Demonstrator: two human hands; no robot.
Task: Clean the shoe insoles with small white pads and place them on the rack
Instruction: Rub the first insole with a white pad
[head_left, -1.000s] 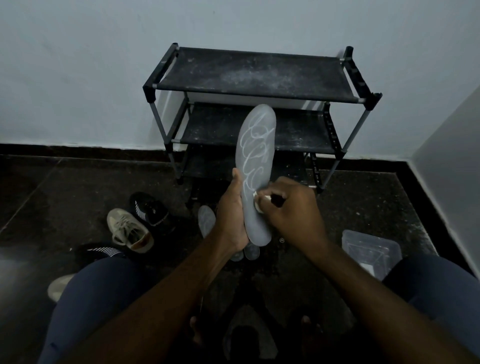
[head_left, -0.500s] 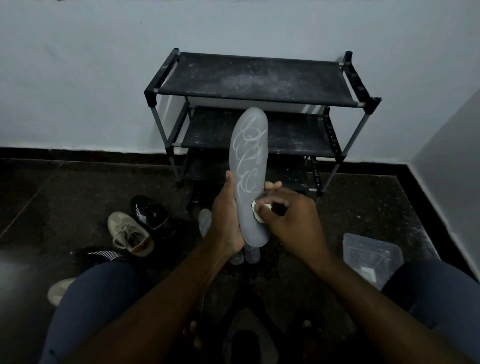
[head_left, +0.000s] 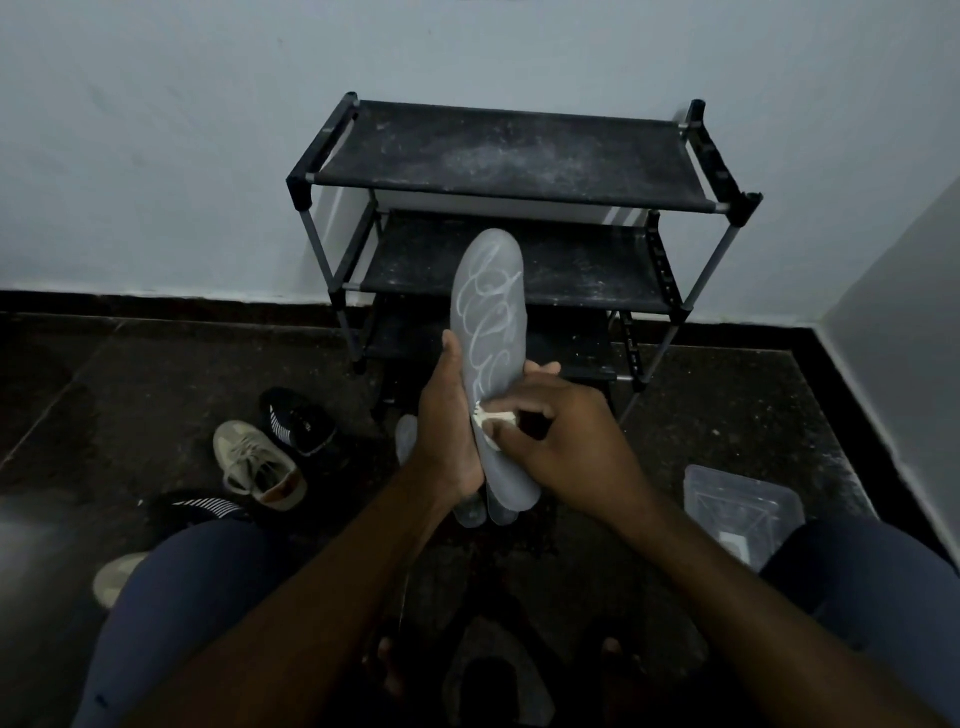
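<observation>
A grey insole (head_left: 488, 312) with pale looping script stands nearly upright in front of the black shoe rack (head_left: 509, 156). My left hand (head_left: 447, 421) grips its left edge near the heel half, fingers wrapped behind. My right hand (head_left: 561, 436) pinches a small white pad (head_left: 488, 421) and presses it against the insole's lower face. Two more pale insoles (head_left: 470, 512) lie on the floor below, mostly hidden by my hands. The rack's shelves hold nothing that I can see.
Several shoes lie on the dark floor at left: a beige sneaker (head_left: 260, 462), a black one (head_left: 298, 421) and a striped one (head_left: 202, 506). A clear plastic container (head_left: 743, 506) sits by my right knee. White walls meet at the right.
The insole has tilted slightly, its top leaning left, and my right hand has worked the pad a little lower along its face. My left hand keeps the same grip.
</observation>
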